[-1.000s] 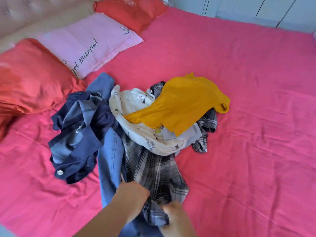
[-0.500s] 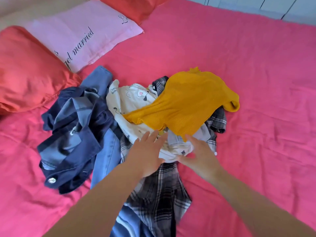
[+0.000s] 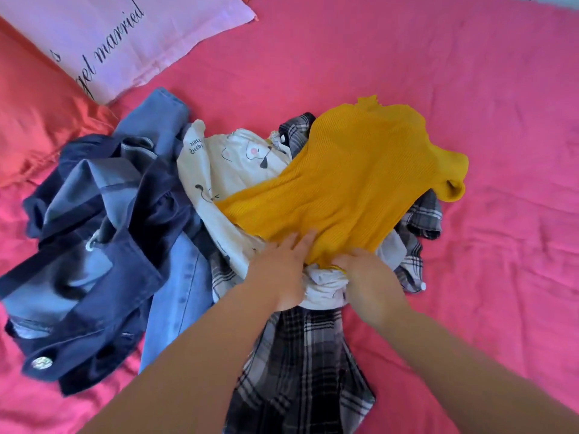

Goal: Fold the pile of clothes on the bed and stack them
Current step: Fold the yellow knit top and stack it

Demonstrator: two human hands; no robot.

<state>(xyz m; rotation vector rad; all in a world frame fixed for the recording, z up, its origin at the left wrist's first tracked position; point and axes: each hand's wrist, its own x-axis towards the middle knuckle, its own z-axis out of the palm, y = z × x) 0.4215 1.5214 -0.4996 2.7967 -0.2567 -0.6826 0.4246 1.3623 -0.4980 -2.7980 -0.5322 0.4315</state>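
Note:
A pile of clothes lies on the pink bed sheet. On top is a yellow ribbed top, over a white printed garment and a grey plaid shirt. To the left lie light blue jeans and a crumpled navy denim jacket. My left hand rests at the yellow top's near hem with its fingers stretched onto the fabric. My right hand is curled at the same hem, and its fingertips are hidden under the yellow cloth.
A pink pillow with black lettering lies at the back left. An orange pillow sits beside it at the left edge. Wrinkled pink sheet stretches to the right of the pile.
Both hands let go of the plaid shirt's near end and moved forward to the yellow top's hem. The right hand's fingers have curled in, and the view has moved closer to the pile.

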